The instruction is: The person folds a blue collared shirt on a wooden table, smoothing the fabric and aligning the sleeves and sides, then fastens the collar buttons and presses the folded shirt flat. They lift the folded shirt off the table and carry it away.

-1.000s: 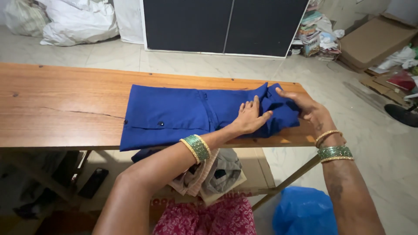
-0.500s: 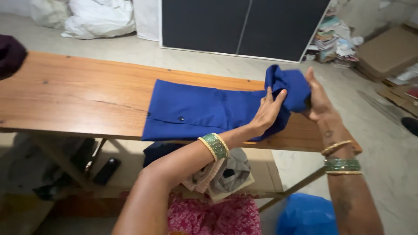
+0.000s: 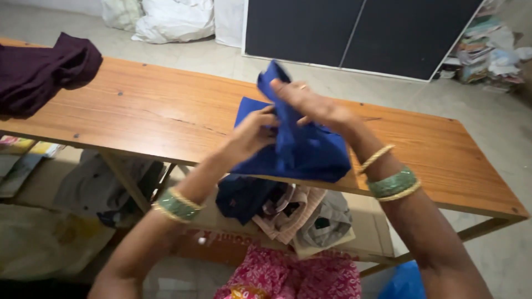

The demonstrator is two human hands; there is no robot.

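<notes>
Both hands grip the blue shirt point(image 3: 299, 147) at the table's point(image 3: 138, 116) near edge: right hand point(image 3: 310, 105) pinches its raised end, left hand point(image 3: 252, 133) clutches lower

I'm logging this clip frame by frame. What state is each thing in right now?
Blue shirt: partly folded, one end lifted off the table.
Left hand: gripping the shirt.
Right hand: gripping the raised end.
Maroon garment: bunched, lying on the table.
Table: wooden top, bearing both garments.
Clothes pile: heaped below the table edge.
</notes>
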